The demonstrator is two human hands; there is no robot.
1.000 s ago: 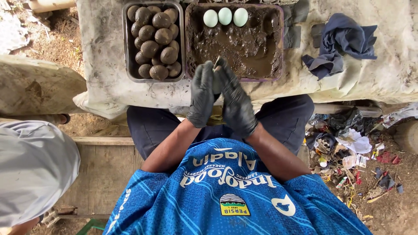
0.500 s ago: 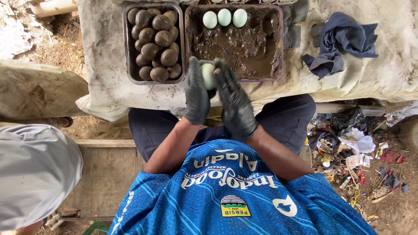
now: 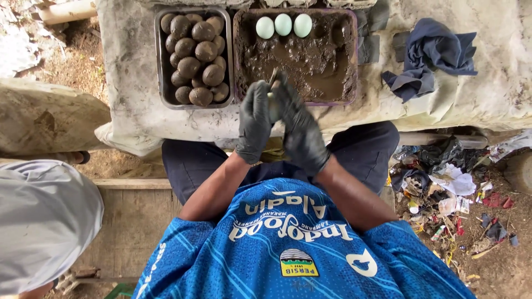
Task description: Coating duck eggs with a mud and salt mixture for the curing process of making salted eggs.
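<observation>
Cloth-covered table (image 3: 476, 99) stands outdoors over littered dirt ground (image 3: 499, 249).

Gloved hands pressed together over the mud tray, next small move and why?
Probably keep rolling the egg between the palms. The left hand and right hand are cupped around it above the mud tray, and a pale patch shows between the fingers, so the coating looks incomplete. The eggs in the metal tray are fully brown.
</observation>
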